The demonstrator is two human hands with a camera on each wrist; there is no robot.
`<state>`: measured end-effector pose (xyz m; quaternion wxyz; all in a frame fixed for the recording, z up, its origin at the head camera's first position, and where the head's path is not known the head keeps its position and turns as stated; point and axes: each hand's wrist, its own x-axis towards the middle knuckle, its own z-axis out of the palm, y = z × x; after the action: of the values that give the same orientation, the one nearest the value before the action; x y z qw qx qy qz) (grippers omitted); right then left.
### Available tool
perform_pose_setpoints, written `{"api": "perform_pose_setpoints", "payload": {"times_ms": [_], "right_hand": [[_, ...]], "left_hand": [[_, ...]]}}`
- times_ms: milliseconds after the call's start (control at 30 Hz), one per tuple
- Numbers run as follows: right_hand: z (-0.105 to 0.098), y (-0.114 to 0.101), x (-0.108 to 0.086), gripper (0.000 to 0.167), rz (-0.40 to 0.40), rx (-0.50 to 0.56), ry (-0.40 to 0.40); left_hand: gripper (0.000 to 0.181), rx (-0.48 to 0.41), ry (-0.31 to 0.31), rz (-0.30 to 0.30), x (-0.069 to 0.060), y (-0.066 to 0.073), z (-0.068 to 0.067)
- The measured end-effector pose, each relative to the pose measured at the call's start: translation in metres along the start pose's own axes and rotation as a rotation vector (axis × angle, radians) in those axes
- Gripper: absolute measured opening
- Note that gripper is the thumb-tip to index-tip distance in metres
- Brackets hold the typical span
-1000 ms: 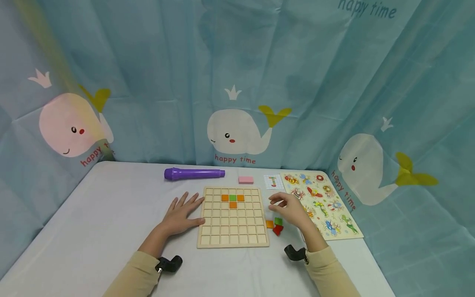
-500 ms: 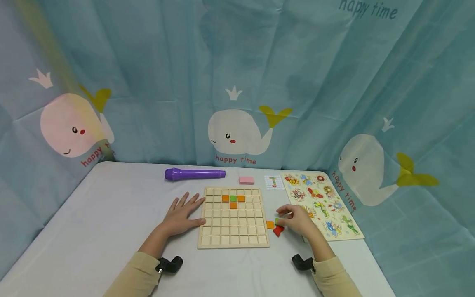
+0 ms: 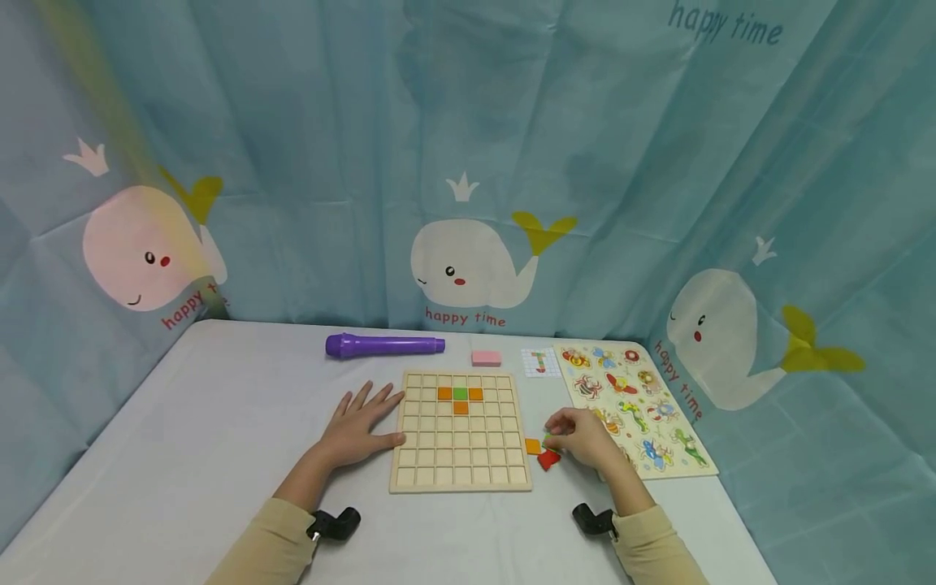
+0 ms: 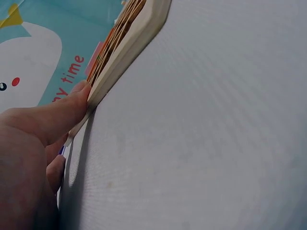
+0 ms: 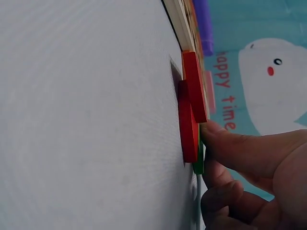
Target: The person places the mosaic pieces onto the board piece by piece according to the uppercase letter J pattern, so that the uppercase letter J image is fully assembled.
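A square wooden grid board (image 3: 461,467) lies mid-table, with orange squares (image 3: 461,408) and one green square (image 3: 460,394) set in its upper cells. My left hand (image 3: 356,428) rests on the table at the board's left edge, fingers spread, the thumb (image 4: 72,105) touching the rim. Right of the board, my right hand (image 3: 582,437) pinches a loose green tile (image 5: 199,165) between thumb and fingers, which partly cover it. Two red tiles (image 5: 187,124) overlap against the green one, and an orange tile (image 3: 533,446) lies beside them.
Behind the board lie a purple microphone-shaped toy (image 3: 385,345), a pink block (image 3: 486,358) and a small pattern card (image 3: 540,362). An insect picture board (image 3: 661,451) lies under and beyond my right hand. A whale-print curtain (image 3: 329,203) hangs behind the table.
My right hand has come down and right from beside the board's upper right to the loose tiles, and its fingers have closed on the green one. The red tiles have shifted slightly. My left hand stays put.
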<state>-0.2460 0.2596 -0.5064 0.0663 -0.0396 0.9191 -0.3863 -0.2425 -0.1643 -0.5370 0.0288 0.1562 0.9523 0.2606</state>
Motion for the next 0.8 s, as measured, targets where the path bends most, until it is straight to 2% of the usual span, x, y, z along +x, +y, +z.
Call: {"api": "perform_pose_setpoints", "payload": {"times_ms": [167,467,667,800], "right_hand": [[0.001,0.002,0.0,0.01,0.025,-0.016,-0.011],[0.0,0.001,-0.004,0.016,0.051,-0.043,-0.042],[-0.002,-0.007,0.003,0.02,0.02,-0.049,-0.029],[-0.002,-0.02,0.012,0.02,-0.003,-0.039,-0.02]], "left_hand": [[0.083,-0.004,0.003,-0.001,0.0,-0.001,0.0],[0.083,0.006,0.003,-0.003,0.001,-0.003,0.003],[0.083,0.0,0.004,-0.005,0.0,-0.002,0.002],[0.083,-0.003,0.003,-0.007,0.0,-0.002,0.002]]}}
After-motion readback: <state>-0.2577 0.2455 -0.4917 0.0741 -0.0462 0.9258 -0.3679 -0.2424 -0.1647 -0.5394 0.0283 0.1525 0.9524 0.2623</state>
